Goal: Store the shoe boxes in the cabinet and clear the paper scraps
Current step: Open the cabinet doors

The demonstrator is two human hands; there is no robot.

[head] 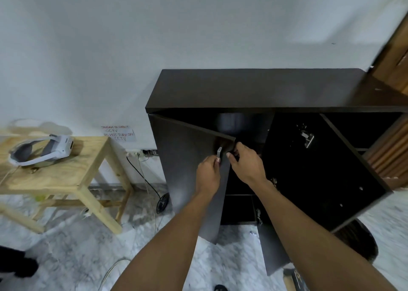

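L fingers [215, 159] pinch silver handle [219, 153] on left door [194, 158], half open. R hand [245, 162] fingers curled round door's free edge. Cabinet [265, 89] interior dark; right door [320, 169] wide open.

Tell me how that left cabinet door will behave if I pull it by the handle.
The left door looks like a flat, stiff panel, so it should swing without flexing. The left hand pinches its small metal handle, which may slip. The right hand grips the door's edge, probably steadying it.

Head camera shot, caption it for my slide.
Both hands, left and right, grip the left door of the dark cabinet.
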